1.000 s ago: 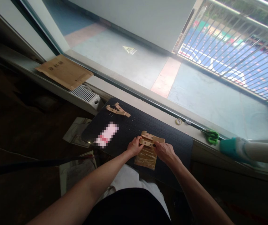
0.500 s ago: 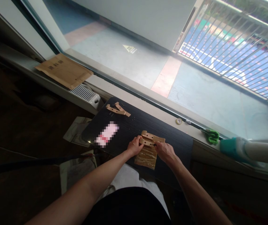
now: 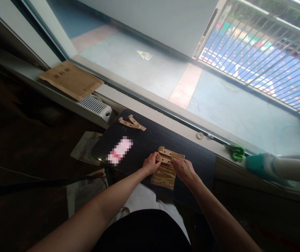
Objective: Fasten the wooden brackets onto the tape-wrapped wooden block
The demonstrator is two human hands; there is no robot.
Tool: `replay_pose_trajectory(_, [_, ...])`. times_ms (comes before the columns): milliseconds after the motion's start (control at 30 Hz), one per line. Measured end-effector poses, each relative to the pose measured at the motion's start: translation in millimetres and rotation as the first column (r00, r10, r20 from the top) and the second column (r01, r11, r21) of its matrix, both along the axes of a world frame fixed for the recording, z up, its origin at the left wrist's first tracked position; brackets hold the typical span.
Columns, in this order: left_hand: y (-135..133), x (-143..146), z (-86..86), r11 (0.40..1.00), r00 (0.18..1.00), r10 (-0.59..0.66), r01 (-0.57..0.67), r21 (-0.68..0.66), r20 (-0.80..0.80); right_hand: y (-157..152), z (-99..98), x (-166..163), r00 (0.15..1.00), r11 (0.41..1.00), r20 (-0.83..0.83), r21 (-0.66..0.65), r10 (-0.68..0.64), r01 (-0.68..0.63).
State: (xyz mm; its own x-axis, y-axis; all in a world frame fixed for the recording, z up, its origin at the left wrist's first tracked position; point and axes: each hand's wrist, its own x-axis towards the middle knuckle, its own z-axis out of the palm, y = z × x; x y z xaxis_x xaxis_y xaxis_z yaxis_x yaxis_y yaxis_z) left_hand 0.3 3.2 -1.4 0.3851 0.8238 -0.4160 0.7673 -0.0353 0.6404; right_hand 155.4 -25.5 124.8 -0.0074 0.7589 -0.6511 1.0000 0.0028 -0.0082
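On a small black table [image 3: 186,148] lie light wooden strips with holes. My left hand [image 3: 151,163] is closed on the left end of one wooden strip [image 3: 164,160]. My right hand [image 3: 183,169] pinches at the same strip from the right; what its fingertips hold is too small to see. A second strip [image 3: 171,153] lies just behind, touching it. Under both hands sits a clear plastic bag of wooden pieces [image 3: 164,176]. Two more joined strips [image 3: 131,123] rest at the table's far left corner.
A pink card [image 3: 119,150] lies left of my hands. Along the window sill sit a cardboard sheet [image 3: 71,79], a white vent [image 3: 94,105], a tape roll [image 3: 199,135] and green scissors [image 3: 236,152]. Another person's teal and white sleeve [image 3: 276,168] reaches in at the right.
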Motion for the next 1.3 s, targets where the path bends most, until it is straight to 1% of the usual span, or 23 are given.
replay_pose_trajectory(133, [0,0,-0.4,1.000,1.000,0.000,0.000,-0.001,-0.001,-1,-3.9,1,0.999,0.999,0.019,-0.007,-0.034,0.034])
replay_pose_trajectory(267, [1,-1,-1.1,1.000,1.000,-0.003,0.003,-0.001,-0.003,1,-0.2,-1,0.998,0.998,0.030,-0.003,-0.060,0.060])
replay_pose_trajectory(400, [1,-1,-0.9,1.000,1.000,-0.009,0.009,-0.009,-0.008,4,4.3,-1,0.999,0.999,0.001,0.010,-0.048,0.048])
replay_pose_trajectory(533, [3,-2,-0.6,1.000,1.000,-0.022,0.021,-0.017,-0.015,2,0.9,-1,0.999,0.999,-0.027,0.009,-0.045,0.046])
replay_pose_trajectory(700, [6,-3,-0.6,0.998,0.998,-0.057,0.056,-0.032,-0.025,0,-4.4,-2,0.991,0.992,-0.032,0.009,-0.127,0.127])
replay_pose_trajectory(900, [7,-3,-3.4,0.996,0.996,-0.082,0.082,-0.027,-0.017,-2,-1.8,-4,0.976,0.976,-0.007,0.005,-0.218,0.218])
replay_pose_trajectory(1100, [6,-4,-8.5,0.997,0.997,-0.076,0.076,-0.013,0.020,-3,2.5,-2,0.982,0.982,0.011,0.015,-0.186,0.186])
replay_pose_trajectory(1300, [10,-8,-13.3,0.997,0.995,-0.078,0.080,-0.014,0.066,-5,-0.6,1,0.994,0.995,-0.042,0.016,-0.102,0.103])
